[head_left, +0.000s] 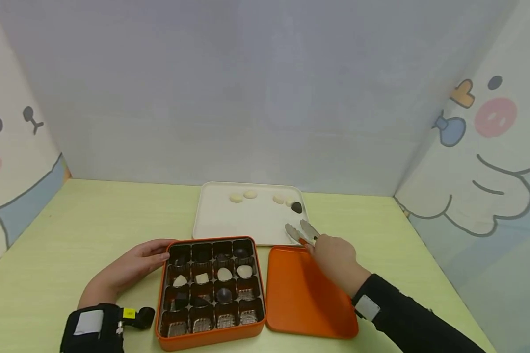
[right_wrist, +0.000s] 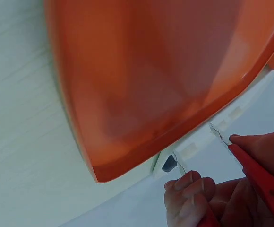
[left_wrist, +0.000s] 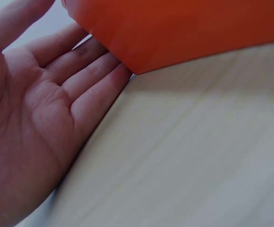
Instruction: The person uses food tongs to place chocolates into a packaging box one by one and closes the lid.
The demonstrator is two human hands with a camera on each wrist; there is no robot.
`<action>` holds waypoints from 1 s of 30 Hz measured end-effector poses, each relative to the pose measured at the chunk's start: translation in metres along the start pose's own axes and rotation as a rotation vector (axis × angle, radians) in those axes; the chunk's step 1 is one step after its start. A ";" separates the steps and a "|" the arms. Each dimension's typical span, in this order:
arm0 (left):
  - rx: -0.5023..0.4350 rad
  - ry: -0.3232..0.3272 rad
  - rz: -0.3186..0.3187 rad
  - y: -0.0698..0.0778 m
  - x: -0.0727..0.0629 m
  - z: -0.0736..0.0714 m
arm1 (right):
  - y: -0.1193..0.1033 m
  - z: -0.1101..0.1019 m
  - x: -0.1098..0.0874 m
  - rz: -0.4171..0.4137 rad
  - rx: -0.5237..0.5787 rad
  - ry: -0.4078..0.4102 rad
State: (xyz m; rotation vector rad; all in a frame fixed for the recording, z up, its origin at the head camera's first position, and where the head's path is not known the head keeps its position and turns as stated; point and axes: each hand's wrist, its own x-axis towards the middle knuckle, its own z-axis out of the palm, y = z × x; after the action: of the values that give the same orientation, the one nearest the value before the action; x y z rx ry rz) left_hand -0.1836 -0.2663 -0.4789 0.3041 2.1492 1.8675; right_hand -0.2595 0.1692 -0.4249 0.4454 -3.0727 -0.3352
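My left hand [head_left: 130, 267] rests at the back left corner of an orange box [head_left: 212, 338]. In the left wrist view its fingers [left_wrist: 87, 73] lie fairly straight against the box's side. A brown compartment insert in the box holds several dark and white chocolates [head_left: 224, 274]. My right hand [head_left: 335, 257] grips tongs [head_left: 297, 234] with red handles [right_wrist: 257, 179]; their metal tips stand apart over the front right of a white tray [head_left: 243, 220]. Between the tips I see no chocolate. A dark chocolate [head_left: 297, 207] lies on the tray beyond them, beside several pale ones [head_left: 278, 199].
An orange lid [head_left: 296, 299] lies right of the box, partly under my right forearm. The pale yellow-green table [head_left: 128, 211] meets a grey wall [head_left: 229, 113] behind the tray. Side panels with cartoon animals [head_left: 490, 162] stand left and right.
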 end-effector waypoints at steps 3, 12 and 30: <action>0.003 0.002 -0.001 0.000 0.000 0.000 | -0.002 0.002 0.010 -0.010 -0.040 0.027; 0.000 -0.010 0.003 0.000 -0.001 0.000 | -0.012 0.003 0.037 0.045 -0.067 -0.021; -0.001 0.021 -0.038 0.002 -0.005 -0.001 | -0.019 0.012 0.104 0.050 -0.014 -0.115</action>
State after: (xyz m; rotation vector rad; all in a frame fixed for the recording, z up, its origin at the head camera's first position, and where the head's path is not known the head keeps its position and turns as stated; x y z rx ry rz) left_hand -0.1789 -0.2686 -0.4768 0.2423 2.1520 1.8594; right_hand -0.3548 0.1247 -0.4414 0.3602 -3.1839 -0.3932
